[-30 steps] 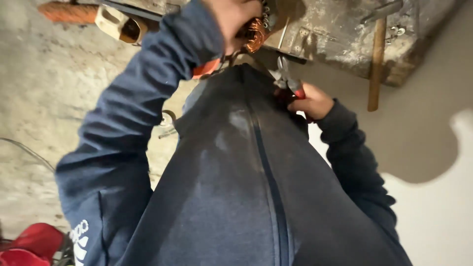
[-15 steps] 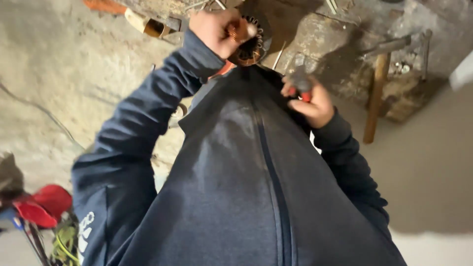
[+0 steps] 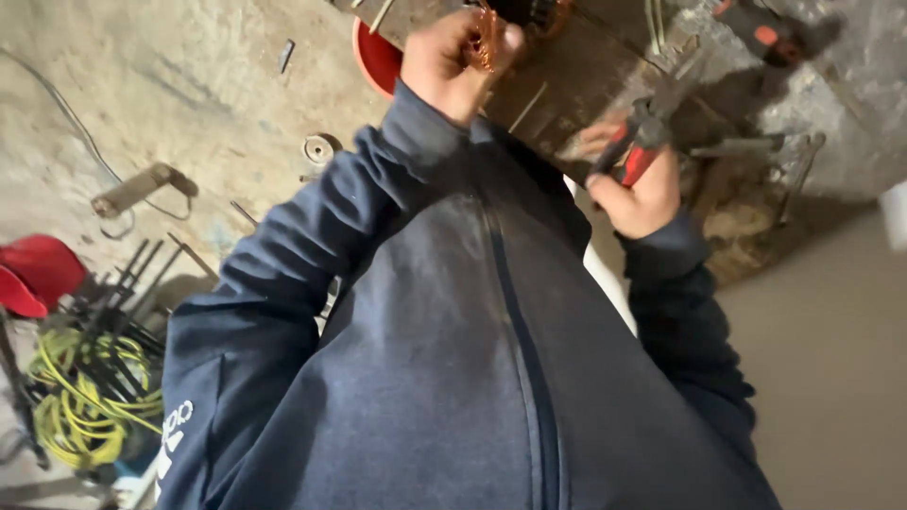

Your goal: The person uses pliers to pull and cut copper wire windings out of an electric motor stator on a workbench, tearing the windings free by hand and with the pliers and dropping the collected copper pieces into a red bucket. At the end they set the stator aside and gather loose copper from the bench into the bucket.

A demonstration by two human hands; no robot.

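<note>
Head view, looking down our own dark blue zip jacket at 2 raised hands.

Item 1: copper wire bundle. Bright orange-brown, shiny, made of many thin strands bunched in a tangle; only a short part shows above our fist, at the top of the frame, over the edge of a dark, dirty workbench. Its full length and shape we cannot tell.

Item 2: left hand. Closed in a tight fist around the copper wire bundle, knuckles toward the camera, sleeve running down to the lower left.

Item 3: right hand. Fingers wrapped firmly around the red handles of a pair of pliers. The dark metal nose points up and away from us, toward the workbench, and stands well apart from the wire. Whether the nose is open or closed is too blurred to judge.

Item 4: surroundings. A red bowl sits just left of our left fist, partly hidden by it. On the dusty concrete floor lie a small round metal part and a short tube with a cord. At the lower left we see a coil of yellow cable and, above it, a red cap. An orange and black tool rests at the upper right.
</note>
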